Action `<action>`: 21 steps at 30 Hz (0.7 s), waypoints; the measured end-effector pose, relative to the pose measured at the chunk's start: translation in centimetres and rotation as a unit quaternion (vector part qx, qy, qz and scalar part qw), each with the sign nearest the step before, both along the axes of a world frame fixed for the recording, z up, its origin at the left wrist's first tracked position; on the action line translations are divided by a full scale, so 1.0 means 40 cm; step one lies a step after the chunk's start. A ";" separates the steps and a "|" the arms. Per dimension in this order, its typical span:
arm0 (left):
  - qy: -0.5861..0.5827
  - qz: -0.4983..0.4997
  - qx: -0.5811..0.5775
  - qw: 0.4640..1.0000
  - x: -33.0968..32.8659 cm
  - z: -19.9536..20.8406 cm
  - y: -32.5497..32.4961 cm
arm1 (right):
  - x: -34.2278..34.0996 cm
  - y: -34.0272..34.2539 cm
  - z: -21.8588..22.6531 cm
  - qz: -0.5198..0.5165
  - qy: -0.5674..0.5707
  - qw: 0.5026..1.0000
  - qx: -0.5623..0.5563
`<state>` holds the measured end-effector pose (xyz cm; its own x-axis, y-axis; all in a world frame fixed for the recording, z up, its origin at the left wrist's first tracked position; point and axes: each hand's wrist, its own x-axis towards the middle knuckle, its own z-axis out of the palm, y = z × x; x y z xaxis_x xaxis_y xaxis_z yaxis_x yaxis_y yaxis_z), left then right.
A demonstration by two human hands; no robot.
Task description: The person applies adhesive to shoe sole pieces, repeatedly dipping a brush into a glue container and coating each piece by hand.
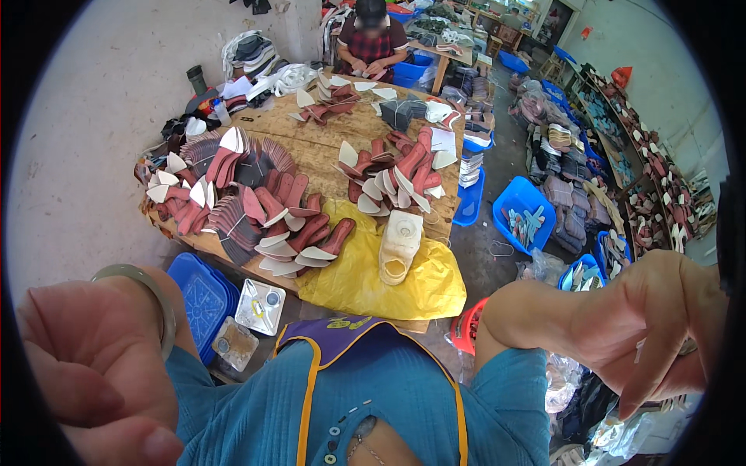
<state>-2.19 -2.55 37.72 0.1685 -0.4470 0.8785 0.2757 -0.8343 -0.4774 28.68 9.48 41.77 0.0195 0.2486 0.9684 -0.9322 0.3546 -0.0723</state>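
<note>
Both my hands are raised close to the view, away from the table. My left hand, with a pale bangle on its wrist, looms large at the left rim. Its fingers bend inward and are partly cut off by the dark edge, so its grip is unclear. My right hand is bent at the wrist by the right rim. One of its fingers points down, apart from the others, and no held thing shows. Below, a whitish shoe-shaped form lies on a yellow plastic sheet, beside reddish-brown shoe pieces with white tips.
The wooden table carries more piles of shoe pieces. A person works at its far end. Blue trays stand low at left, a blue bin on the floor at right. Loaded shelves line the right wall.
</note>
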 end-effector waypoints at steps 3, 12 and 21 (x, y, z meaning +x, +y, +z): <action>-0.003 -0.002 -0.003 1.000 0.013 0.001 0.012 | -0.025 -0.002 -0.002 0.007 0.000 1.000 -0.008; -0.006 0.003 -0.022 1.000 0.067 0.024 0.051 | -0.008 0.008 -0.008 0.038 0.006 0.998 -0.041; -0.037 0.037 -0.028 0.998 0.057 0.004 0.035 | -0.029 0.013 -0.007 0.097 -0.017 0.993 -0.064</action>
